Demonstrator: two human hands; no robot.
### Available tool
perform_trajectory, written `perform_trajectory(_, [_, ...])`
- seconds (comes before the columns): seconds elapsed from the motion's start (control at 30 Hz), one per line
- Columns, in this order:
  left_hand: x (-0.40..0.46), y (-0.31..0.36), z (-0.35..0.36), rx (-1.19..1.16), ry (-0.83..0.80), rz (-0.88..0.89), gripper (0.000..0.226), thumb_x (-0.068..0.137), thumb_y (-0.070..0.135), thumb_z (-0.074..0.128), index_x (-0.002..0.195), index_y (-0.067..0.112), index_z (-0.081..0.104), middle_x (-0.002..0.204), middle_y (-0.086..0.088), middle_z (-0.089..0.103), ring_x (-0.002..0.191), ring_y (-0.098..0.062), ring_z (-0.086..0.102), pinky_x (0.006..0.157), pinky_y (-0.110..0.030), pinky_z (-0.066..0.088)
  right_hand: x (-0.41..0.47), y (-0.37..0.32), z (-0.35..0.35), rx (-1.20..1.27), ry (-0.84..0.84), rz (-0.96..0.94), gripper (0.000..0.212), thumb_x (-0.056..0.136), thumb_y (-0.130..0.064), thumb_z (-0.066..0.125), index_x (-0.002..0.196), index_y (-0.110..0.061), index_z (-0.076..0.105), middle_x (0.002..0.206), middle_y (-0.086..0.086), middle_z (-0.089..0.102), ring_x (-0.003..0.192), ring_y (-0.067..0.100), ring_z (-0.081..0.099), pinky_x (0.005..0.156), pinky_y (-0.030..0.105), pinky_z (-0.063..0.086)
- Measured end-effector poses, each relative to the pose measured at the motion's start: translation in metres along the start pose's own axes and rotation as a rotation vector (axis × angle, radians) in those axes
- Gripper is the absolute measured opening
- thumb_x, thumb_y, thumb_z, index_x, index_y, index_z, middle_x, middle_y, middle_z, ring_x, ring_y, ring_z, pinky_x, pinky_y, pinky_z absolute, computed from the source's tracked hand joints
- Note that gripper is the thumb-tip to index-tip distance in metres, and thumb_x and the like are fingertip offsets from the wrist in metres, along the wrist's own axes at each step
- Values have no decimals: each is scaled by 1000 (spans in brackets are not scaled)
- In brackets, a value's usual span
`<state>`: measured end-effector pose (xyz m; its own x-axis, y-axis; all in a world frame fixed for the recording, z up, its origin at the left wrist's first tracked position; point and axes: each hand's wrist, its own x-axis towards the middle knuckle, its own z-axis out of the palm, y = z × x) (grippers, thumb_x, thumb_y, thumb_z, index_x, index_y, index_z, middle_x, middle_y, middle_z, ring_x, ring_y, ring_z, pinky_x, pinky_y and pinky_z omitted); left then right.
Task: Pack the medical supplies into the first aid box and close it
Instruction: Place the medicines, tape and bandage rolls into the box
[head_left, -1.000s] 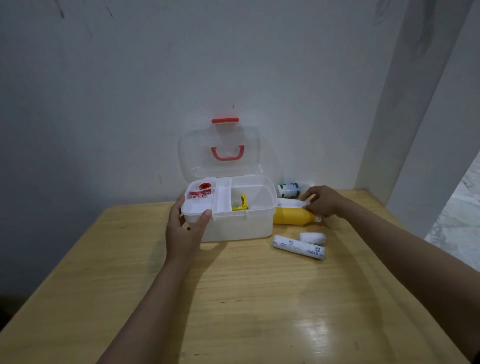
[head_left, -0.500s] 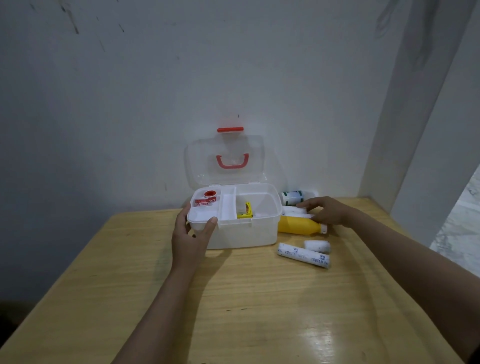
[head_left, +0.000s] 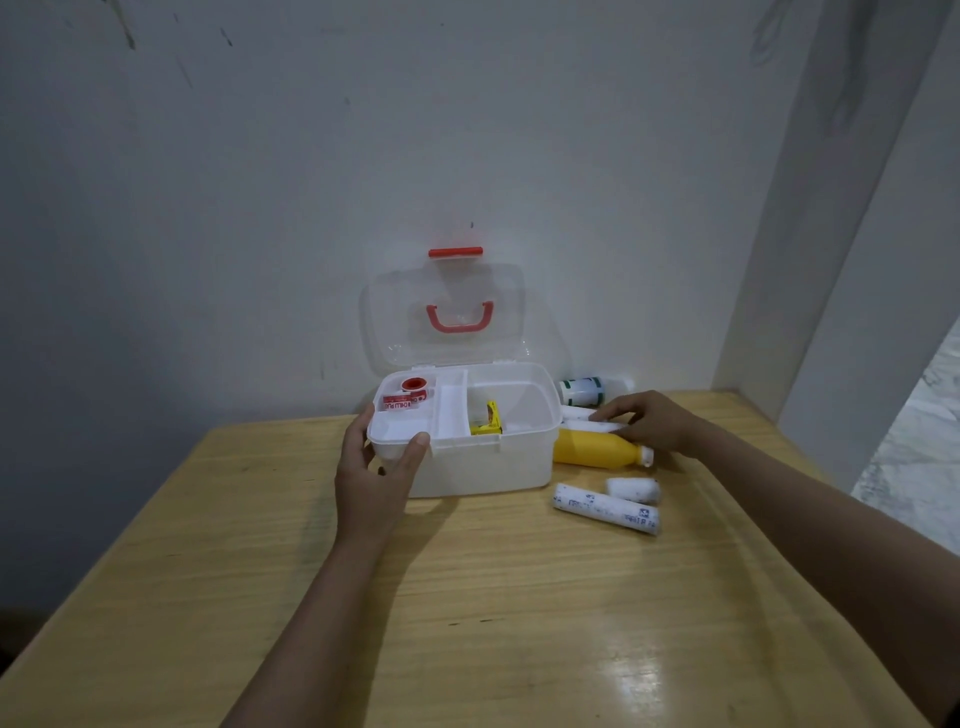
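Observation:
The white first aid box (head_left: 483, 467) stands open on the wooden table, its clear lid (head_left: 447, 317) with a red handle upright against the wall. My left hand (head_left: 376, 467) grips the box's front left corner, at the inner tray holding a red tape roll (head_left: 414, 385) and a red packet. A yellow item (head_left: 487, 419) lies in the right compartment. My right hand (head_left: 649, 421) rests on a white tube (head_left: 584, 423) just right of the box, above a yellow bottle (head_left: 592, 449).
Two white bandage rolls lie right of the box: a long one (head_left: 605, 509) and a short one (head_left: 632, 489). A green-and-white bottle (head_left: 582, 391) lies near the wall. The table (head_left: 467, 623) sits in a corner, with a pillar at right.
My right hand has shifted slightly along the white tube beside the box. The left hand keeps its hold on the box corner. The camera has tilted.

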<state>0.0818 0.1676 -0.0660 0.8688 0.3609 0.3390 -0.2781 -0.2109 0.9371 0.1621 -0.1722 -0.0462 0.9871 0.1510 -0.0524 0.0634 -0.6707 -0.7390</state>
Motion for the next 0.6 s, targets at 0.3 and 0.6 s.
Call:
perform_trajectory(0.3, [-1, 1, 0, 3, -1, 2, 65, 78, 24, 73, 136, 26, 44, 124, 10, 51, 109, -14, 54, 73, -26, 53, -8, -8, -8, 94, 158, -15, 25, 72, -13, 77, 96, -19, 73, 110, 2, 66, 91, 10, 60, 81, 25, 48])
perform_trajectory(0.6, [-4, 7, -2, -38, -11, -22, 66, 77, 25, 75, 135, 25, 45, 122, 11, 52, 109, -11, 54, 78, -24, 50, -41, -67, -51, 41, 317, -279, 30, 67, -6, 79, 95, -16, 72, 102, 7, 64, 72, 11, 55, 67, 25, 46])
